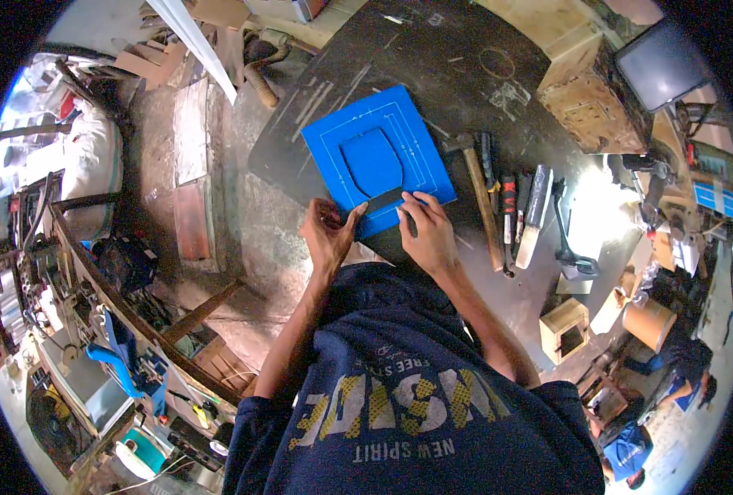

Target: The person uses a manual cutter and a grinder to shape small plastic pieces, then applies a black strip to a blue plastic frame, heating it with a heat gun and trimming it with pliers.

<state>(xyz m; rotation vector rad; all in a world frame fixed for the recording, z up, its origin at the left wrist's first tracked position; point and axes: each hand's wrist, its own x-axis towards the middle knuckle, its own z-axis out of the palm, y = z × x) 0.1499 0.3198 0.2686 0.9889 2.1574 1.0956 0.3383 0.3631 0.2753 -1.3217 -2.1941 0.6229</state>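
A square blue sheet (428, 169) lies tilted on a dark, scuffed tabletop, with white lines and small marks drawn round its border. A curved cut runs through its middle, and the inner blue piece (372, 161) is still inside the cut, with a dark gap along its near side. My left hand (330, 233) is at the sheet's near-left corner, thumb on its edge and the other fingers curled. Across from it my right hand (429, 235) grips the near strip with thumb and fingertips. Whether either hand holds something small is hidden.
Right of the sheet lie a wooden-handled hammer (483, 202), a red-and-black handled tool (508, 206), a broad chisel-like tool (535, 214) and a black tool (572, 262). A worn wooden box (597, 99) stands at the far right. Another person in blue (628, 452) is at lower right.
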